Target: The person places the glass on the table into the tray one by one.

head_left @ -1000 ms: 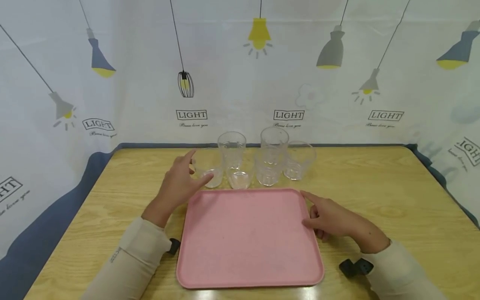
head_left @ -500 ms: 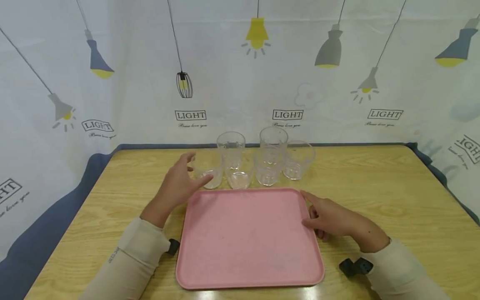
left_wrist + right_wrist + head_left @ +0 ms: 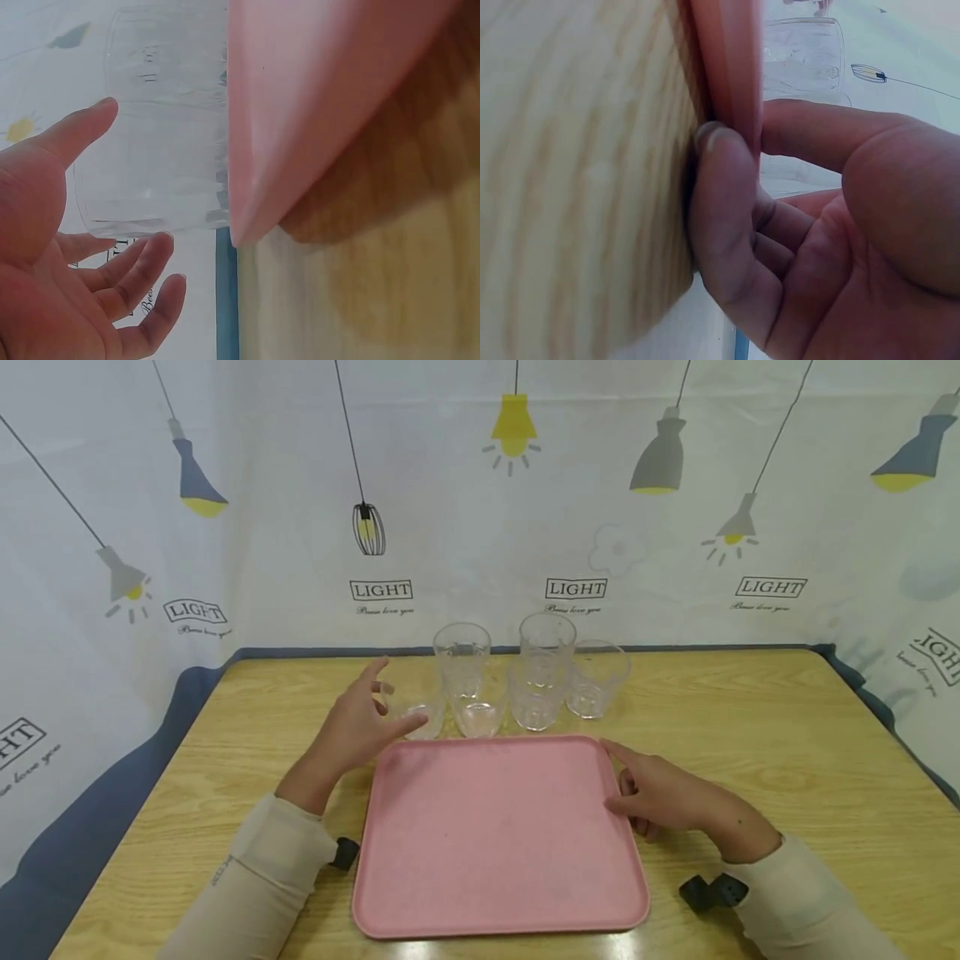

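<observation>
A pink tray [image 3: 502, 839] lies flat on the wooden table. My right hand [image 3: 663, 793] grips its right edge; in the right wrist view the thumb lies on one side of the tray rim [image 3: 739, 67] and curled fingers on the other. My left hand [image 3: 356, 722] is spread beside the leftmost clear drinking glass [image 3: 423, 724], just beyond the tray's far left corner. In the left wrist view, its thumb and loosely bent fingers stand apart around the glass [image 3: 157, 161]; whether any fingertip touches it I cannot tell.
More clear glasses stand upright close together behind the tray, among them a front glass [image 3: 478, 718], a tall back glass [image 3: 461, 647] and a right-hand glass [image 3: 600, 672]. A white printed curtain [image 3: 480, 510] hangs behind the table's far edge [image 3: 712, 650].
My left index finger has straightened a little and the hand has opened wider. The leftmost glass appears slightly nearer the tray. The right hand and the tray have stayed put.
</observation>
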Demonstrator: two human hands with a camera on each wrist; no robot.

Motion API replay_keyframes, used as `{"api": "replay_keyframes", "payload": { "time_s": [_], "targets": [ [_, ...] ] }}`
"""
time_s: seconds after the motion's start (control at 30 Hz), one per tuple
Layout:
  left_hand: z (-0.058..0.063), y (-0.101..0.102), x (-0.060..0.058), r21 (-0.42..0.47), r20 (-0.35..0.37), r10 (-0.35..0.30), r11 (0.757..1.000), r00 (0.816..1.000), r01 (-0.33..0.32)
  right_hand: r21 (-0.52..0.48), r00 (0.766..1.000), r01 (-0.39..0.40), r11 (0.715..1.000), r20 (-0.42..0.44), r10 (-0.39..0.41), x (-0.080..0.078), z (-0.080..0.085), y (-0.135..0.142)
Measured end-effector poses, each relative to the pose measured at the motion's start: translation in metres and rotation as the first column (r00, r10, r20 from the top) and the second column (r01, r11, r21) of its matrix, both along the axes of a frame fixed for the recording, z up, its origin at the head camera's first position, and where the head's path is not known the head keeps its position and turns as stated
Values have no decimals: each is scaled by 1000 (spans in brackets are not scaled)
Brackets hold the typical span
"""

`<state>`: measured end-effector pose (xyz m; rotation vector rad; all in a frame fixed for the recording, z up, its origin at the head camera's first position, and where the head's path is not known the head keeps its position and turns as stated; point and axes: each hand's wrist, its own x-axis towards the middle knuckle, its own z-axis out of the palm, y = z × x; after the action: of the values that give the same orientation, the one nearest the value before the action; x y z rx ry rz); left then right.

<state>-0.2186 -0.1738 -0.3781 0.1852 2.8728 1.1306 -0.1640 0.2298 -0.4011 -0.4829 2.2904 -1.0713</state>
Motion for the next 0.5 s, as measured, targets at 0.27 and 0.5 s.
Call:
{"api": "replay_keyframes", "payload": {
  "time_s": [0.27, 0.5],
  "targets": [
    [3, -2, 0, -36, 10, 2, 999, 1000, -2, -8, 1000, 7, 1000, 0, -7, 0, -1, 0],
    [6, -4, 0, -21, 21, 28, 999, 999, -27, -12, 1000, 7, 1000, 4, -7, 0, 0, 0]
  ]
}}
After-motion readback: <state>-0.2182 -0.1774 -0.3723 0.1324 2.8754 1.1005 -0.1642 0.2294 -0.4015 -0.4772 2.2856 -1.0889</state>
